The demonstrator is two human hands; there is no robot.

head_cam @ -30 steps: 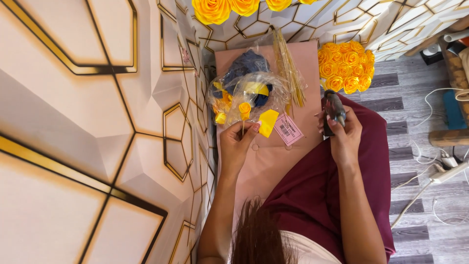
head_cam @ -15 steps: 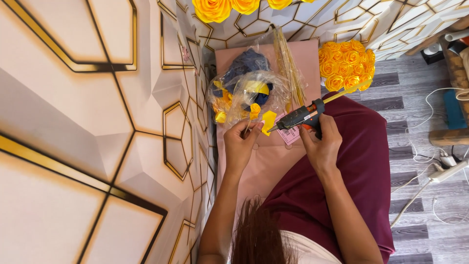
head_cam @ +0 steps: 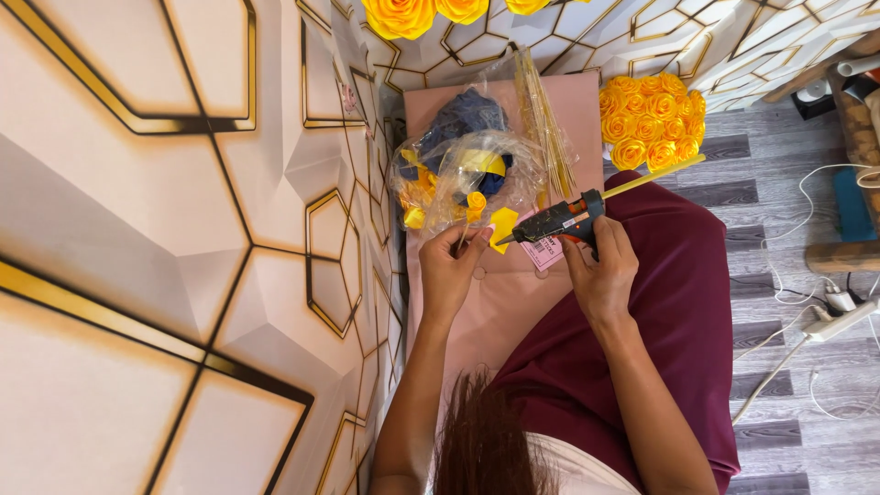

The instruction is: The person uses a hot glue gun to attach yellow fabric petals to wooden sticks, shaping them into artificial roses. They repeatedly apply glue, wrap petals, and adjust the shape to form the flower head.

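Looking down from the head camera: dark hair fills the bottom edge and hides part of the maroon-clad lap (head_cam: 678,302). The left hand (head_cam: 454,270) pinches a small yellow paper petal piece (head_cam: 502,227) between thumb and fingertips, fingers pressed together on it. The right hand (head_cam: 600,270) is wrapped around the grip of a black hot-glue gun with a yellow glue stick at the back (head_cam: 568,215); the nozzle tip meets the petal's edge. Whether the trigger is pressed cannot be made out.

Both hands sit above a pale pink padded surface (head_cam: 513,302). A pink paper tag (head_cam: 545,252) lies partly hidden under the gun. Just beyond, a crinkled clear plastic bag holding yellow and dark blue pieces (head_cam: 458,174) blurs its contents; a bundle of thin straw-coloured sticks in clear wrap (head_cam: 545,128) leans beside it.

Further right, a cluster of yellow paper roses (head_cam: 646,119) rests at the surface's edge. More yellow roses (head_cam: 431,14) are cut off at the top. A white panelled wall with gold hexagon lines (head_cam: 165,229) closes the left side tightly. To the right, grey wood-plank floor (head_cam: 788,202) carries white cables and a power strip (head_cam: 834,316).
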